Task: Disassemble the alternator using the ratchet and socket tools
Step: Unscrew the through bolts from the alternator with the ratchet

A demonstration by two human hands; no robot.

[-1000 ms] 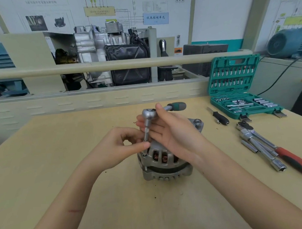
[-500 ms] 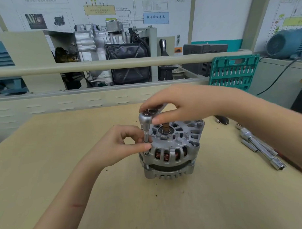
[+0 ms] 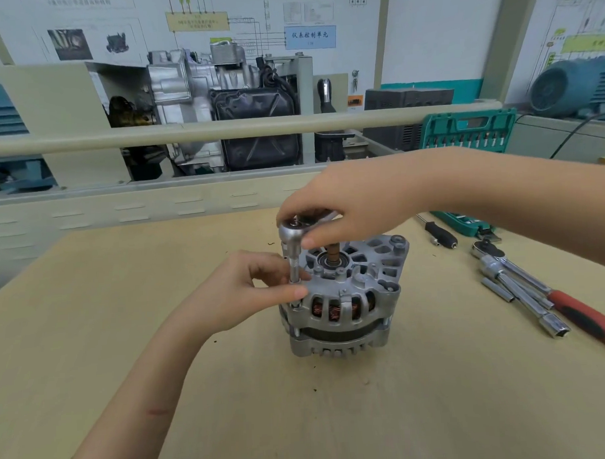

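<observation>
The alternator (image 3: 344,296) stands upright near the middle of the tan surface (image 3: 126,338), its shaft end up and copper windings showing through the side slots. At its left edge a socket extension (image 3: 294,267) runs straight down onto a through bolt (image 3: 296,304), with the ratchet (image 3: 292,229) head on top.

The left hand (image 3: 234,293) pinches the extension between thumb and curled fingers, steadying it. The right hand (image 3: 345,210) reaches over the housing, its fingers closed round the ratchet just behind the head; the handle is hidden under the palm.

The step in hand looks to be loosening this housing bolt. The next move calls for swinging the handle while the extension is kept square on the bolt head, since a tilt could let the socket slip.

A second ratchet with a red grip (image 3: 585,319), loose sockets (image 3: 497,289) and a green tool case (image 3: 469,130) lie to the right.
</observation>
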